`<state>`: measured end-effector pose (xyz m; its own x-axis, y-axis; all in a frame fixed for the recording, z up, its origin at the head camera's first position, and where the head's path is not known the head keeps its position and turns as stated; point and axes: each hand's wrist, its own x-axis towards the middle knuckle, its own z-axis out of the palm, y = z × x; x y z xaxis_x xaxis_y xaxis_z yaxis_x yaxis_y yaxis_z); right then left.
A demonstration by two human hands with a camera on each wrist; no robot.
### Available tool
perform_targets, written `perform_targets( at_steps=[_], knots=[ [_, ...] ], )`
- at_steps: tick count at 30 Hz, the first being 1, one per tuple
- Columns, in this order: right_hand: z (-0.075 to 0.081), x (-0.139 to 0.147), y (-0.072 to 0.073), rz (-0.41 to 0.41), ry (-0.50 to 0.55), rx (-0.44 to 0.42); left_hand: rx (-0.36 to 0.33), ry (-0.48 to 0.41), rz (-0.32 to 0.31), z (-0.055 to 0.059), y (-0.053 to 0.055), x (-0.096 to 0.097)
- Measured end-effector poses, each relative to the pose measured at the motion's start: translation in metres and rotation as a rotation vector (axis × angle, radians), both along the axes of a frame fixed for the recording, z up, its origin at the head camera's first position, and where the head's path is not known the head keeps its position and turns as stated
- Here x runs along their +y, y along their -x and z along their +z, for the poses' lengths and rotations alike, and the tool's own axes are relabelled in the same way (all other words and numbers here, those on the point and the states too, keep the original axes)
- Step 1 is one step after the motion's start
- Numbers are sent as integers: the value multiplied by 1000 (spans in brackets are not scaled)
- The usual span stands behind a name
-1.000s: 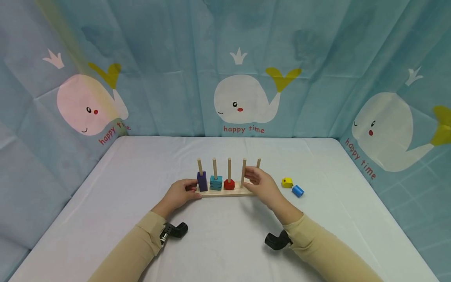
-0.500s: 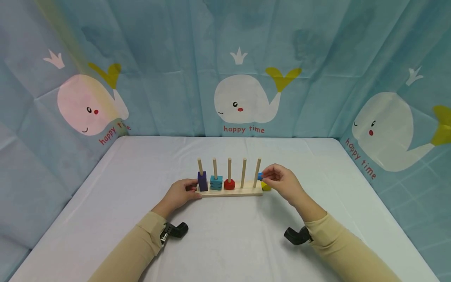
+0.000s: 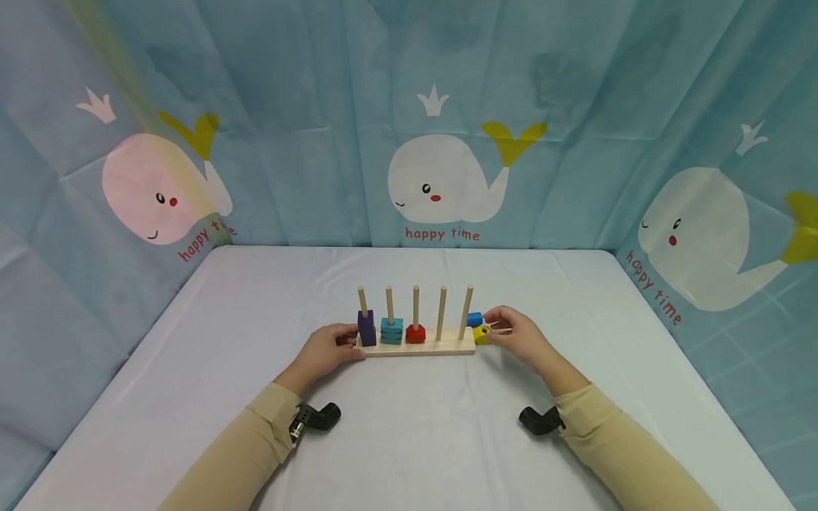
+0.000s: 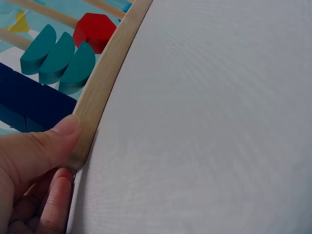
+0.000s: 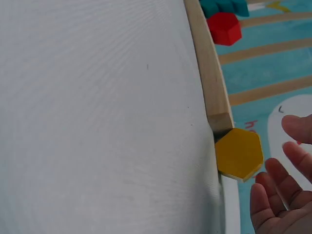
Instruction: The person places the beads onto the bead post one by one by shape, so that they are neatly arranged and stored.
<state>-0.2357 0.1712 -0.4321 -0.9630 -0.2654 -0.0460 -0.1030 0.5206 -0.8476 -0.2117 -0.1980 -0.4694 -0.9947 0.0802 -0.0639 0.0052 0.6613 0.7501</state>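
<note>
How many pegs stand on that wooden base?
5, left to right in the head view: first peg through the purple blocks, second peg through the teal blocks, third peg through the red block, bare fourth peg and bare fifth peg. None looks hidden.

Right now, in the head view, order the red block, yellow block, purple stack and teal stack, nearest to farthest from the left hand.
1. Purple stack: beside the left hand, leftmost on the wooden base.
2. Teal stack: next rightward.
3. Red block: near the base's middle.
4. Yellow block: beyond the base's right end.
</note>
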Motion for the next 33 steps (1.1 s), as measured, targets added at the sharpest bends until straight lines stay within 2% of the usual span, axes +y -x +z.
perform_targets(
  at_steps=[8,12,20,23,26,33],
  knots=[
    [-9,-3,7,-1,-73,-66,-6,6,4,0,-1,0],
    [-12,-4,10,-1,-128,-60,-1,12,3,1,0,0],
    [-12,-5,13,-76,-228,-40,5,16,6,0,0,0],
    [-6,-3,12,-87,-216,-43,-5,12,10,-1,0,1],
    [7,-3,10,-96,-151,-42,-11,6,9,-1,0,1],
    [52,-9,9,-116,33,-7,-6,9,7,-1,1,0]
  ],
)
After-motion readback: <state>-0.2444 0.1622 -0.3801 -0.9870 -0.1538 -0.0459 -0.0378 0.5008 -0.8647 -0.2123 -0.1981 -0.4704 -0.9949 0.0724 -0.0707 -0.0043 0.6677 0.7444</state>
